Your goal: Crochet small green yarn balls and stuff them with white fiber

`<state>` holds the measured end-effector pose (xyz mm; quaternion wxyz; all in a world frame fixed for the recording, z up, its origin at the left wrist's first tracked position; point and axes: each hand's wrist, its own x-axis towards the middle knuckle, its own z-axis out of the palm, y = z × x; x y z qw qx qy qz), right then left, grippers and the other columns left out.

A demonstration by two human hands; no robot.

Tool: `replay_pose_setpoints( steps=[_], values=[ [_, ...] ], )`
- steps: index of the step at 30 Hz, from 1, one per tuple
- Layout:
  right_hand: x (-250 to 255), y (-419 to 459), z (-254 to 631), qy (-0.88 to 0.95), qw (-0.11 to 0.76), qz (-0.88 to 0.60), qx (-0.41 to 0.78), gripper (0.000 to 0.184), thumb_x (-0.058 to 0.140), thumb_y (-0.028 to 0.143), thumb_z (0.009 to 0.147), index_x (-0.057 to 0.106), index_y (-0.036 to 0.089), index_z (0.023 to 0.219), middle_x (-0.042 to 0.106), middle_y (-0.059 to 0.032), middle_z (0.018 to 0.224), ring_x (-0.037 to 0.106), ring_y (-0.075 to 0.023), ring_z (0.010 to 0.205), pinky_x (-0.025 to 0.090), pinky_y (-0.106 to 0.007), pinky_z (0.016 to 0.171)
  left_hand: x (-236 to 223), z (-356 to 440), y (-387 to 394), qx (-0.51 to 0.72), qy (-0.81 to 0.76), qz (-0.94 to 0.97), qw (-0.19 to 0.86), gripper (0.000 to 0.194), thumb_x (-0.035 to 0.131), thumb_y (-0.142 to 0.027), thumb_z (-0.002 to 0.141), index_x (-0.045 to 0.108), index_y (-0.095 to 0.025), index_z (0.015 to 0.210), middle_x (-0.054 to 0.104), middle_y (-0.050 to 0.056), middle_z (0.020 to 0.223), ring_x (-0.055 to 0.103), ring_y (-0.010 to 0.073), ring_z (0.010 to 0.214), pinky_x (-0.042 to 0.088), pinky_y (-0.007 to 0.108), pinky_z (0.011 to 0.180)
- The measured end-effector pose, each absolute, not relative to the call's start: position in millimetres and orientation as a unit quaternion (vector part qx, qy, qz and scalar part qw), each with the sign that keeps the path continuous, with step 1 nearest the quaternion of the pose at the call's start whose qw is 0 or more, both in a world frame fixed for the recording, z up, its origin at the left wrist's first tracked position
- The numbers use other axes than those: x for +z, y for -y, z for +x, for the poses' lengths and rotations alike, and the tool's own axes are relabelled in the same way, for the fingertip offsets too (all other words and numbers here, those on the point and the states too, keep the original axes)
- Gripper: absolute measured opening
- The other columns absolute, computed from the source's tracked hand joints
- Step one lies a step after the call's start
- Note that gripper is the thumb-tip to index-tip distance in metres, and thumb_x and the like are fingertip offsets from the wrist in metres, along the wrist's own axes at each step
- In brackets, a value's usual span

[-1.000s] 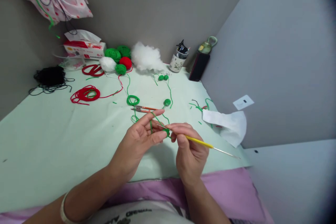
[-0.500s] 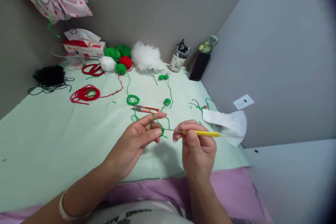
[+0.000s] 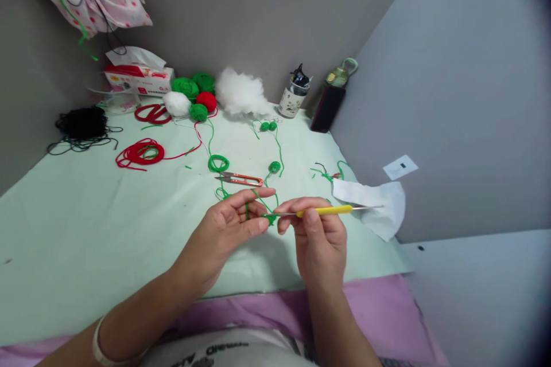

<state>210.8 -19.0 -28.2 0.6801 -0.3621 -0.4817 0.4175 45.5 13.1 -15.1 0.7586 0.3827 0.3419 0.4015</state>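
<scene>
My right hand (image 3: 317, 241) pinches a yellow-handled crochet hook (image 3: 327, 210), held almost level with its metal tip pointing left into a small green crochet piece (image 3: 270, 218). My left hand (image 3: 228, 229) grips that piece between thumb and fingers, with green yarn (image 3: 258, 198) looped over the stretched index finger. The yarn runs away over the pale green table (image 3: 86, 229) toward a green coil (image 3: 218, 164). Both hands hover just above the table's near edge.
Orange thread snips (image 3: 241, 179) lie just beyond my hands. Farther back sit yarn balls (image 3: 193, 97), white stuffing (image 3: 240, 93), a tissue box (image 3: 138, 78), a pen cup (image 3: 293, 97) and a bottle (image 3: 331, 97). Red yarn (image 3: 140, 153) and black yarn (image 3: 81, 125) lie at left, white paper (image 3: 374, 206) at right.
The hook has swung from tilted down-right to nearly level, drew back to the right, then its tip returned into the green piece. My left hand barely moved.
</scene>
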Motion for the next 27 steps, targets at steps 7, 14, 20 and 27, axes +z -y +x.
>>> replay_pose_setpoints(
  steps=[7, 14, 20, 27],
  values=[
    [-23, 26, 212, 0.560, 0.651, -0.387, 0.334, 0.022, 0.049, 0.021, 0.106, 0.070, 0.023, 0.104, 0.077, -0.0033, 0.098, 0.071, -0.0130, 0.075, 0.060, -0.029, 0.071, -15, 41, -12, 0.413, -0.362, 0.432, 0.715, 0.035, 0.079, -0.024, 0.083, 0.077, -0.031, 0.117, 0.061, -0.002, 0.086, 0.057, 0.0114, 0.084, 0.047, 0.022, 0.081],
    [-23, 32, 212, 0.720, 0.565, -0.390, 0.095, 0.023, 0.050, 0.011, 0.101, 0.065, 0.020, 0.117, 0.076, -0.0091, 0.099, 0.074, -0.0196, 0.094, 0.062, -0.035, 0.075, -12, 47, -9, 0.442, -0.424, 0.508, 0.606, 0.038, 0.074, -0.017, 0.081, 0.077, -0.032, 0.116, 0.063, -0.004, 0.083, 0.060, 0.0122, 0.082, 0.050, 0.023, 0.081],
    [-23, 31, 212, 0.740, 0.546, -0.392, 0.037, 0.021, 0.048, 0.015, 0.102, 0.065, 0.021, 0.115, 0.076, -0.0090, 0.095, 0.076, -0.0208, 0.090, 0.063, -0.034, 0.070, -13, 48, -5, 0.464, -0.435, 0.523, 0.567, 0.039, 0.075, -0.018, 0.082, 0.077, -0.031, 0.118, 0.066, -0.003, 0.082, 0.062, 0.0140, 0.082, 0.052, 0.027, 0.086],
    [-34, 34, 211, 0.769, 0.463, -0.434, -0.076, 0.043, 0.065, 0.008, 0.092, 0.068, 0.030, 0.129, 0.074, -0.0093, 0.110, 0.073, -0.0232, 0.102, 0.063, -0.036, 0.081, -8, 48, -8, 0.414, -0.357, 0.371, 0.751, 0.048, 0.085, -0.025, 0.078, 0.074, -0.028, 0.125, 0.058, -0.004, 0.079, 0.044, 0.0043, 0.054, 0.040, 0.018, 0.051]
  ],
)
